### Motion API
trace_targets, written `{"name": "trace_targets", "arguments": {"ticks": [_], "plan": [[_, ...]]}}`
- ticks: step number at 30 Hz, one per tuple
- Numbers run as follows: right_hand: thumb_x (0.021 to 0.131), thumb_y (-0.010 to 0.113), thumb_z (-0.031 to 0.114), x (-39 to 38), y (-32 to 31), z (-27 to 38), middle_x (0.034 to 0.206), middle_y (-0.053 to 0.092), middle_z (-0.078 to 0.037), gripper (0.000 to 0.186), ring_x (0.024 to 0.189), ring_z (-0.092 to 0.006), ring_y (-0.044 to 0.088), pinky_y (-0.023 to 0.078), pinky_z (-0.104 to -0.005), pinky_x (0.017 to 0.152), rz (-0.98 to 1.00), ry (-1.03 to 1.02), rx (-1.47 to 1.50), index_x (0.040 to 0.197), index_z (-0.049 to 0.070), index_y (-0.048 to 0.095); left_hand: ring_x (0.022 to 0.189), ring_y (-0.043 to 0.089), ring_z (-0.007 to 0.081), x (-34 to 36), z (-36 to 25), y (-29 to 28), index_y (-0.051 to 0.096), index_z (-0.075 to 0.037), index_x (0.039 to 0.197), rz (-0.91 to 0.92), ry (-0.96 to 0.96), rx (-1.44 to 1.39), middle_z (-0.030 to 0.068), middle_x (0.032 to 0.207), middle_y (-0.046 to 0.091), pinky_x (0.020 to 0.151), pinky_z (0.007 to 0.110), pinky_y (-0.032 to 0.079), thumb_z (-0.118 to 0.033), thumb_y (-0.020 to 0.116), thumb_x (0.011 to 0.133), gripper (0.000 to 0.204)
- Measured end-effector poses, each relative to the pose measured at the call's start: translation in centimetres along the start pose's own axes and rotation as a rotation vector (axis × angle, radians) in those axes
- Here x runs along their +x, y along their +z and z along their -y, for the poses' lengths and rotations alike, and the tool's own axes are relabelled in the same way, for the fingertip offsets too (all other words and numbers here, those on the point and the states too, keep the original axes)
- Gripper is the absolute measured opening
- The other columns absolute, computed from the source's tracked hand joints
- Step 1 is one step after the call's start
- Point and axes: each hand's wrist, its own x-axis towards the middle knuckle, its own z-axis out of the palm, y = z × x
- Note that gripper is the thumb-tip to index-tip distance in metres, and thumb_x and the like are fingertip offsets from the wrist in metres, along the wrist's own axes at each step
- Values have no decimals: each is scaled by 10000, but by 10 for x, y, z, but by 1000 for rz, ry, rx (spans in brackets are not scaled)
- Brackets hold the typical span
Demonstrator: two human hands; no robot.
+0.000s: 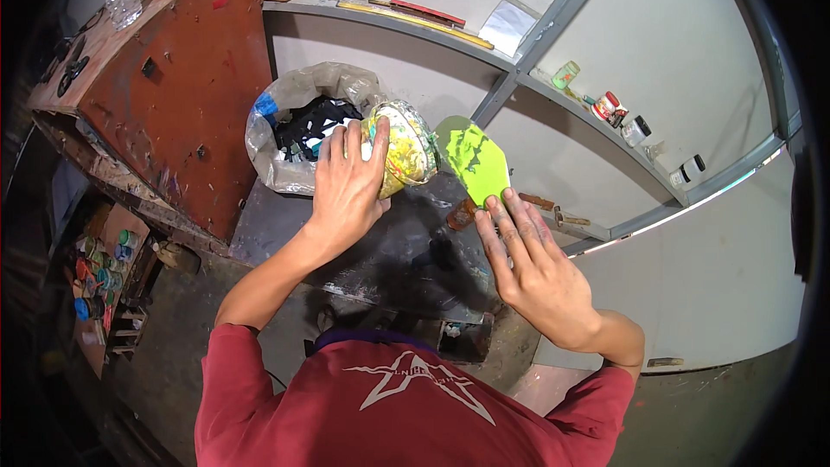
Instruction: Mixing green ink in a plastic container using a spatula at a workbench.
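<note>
My left hand point(347, 177) is wrapped round a paint-smeared tub point(406, 151), its sides crusted with yellow, white and green. The tub is tilted above the dark table, and its contents cannot be seen from here. Just to the right, my right hand point(540, 277) grips the lower end of a flat scraper point(486, 175), fingers laid over its face and the thumb hidden. Bright lime-green paint coats most of the scraper, with a darker bare patch near its far end. A small gap separates the scraper from the tub.
Behind the tub stands a clear plastic bag point(270, 156) holding black scraps. A dark table point(363, 246) lies below, with a rusty can point(461, 214) and a hammer point(566, 219) beyond. A red-brown cabinet point(181, 95) rises left; a wall ledge point(596, 125) carries small jars.
</note>
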Motion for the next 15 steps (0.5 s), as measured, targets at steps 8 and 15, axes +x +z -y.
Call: {"name": "trace_targets", "arguments": {"ticks": [8, 15], "plan": [[885, 592, 96, 4, -5, 5, 1442, 557, -272, 591, 1400, -412, 508, 426, -484, 1166, 77, -29, -65, 1431, -107, 494, 1303, 473, 445, 0, 3, 9, 347, -52, 1554, -14, 98, 5, 279, 1398, 473, 1120, 534, 371, -206, 947, 562, 1169], [891, 574, 124, 18, -6, 7, 1361, 618, -279, 557, 1355, -404, 553, 437, -467, 1157, 49, -71, -135, 1385, -128, 522, 1281, 479, 444, 4, 6, 14, 343, -15, 1555, 30, 162, 77, 299, 1387, 467, 1117, 523, 368, -237, 935, 588, 1155]]}}
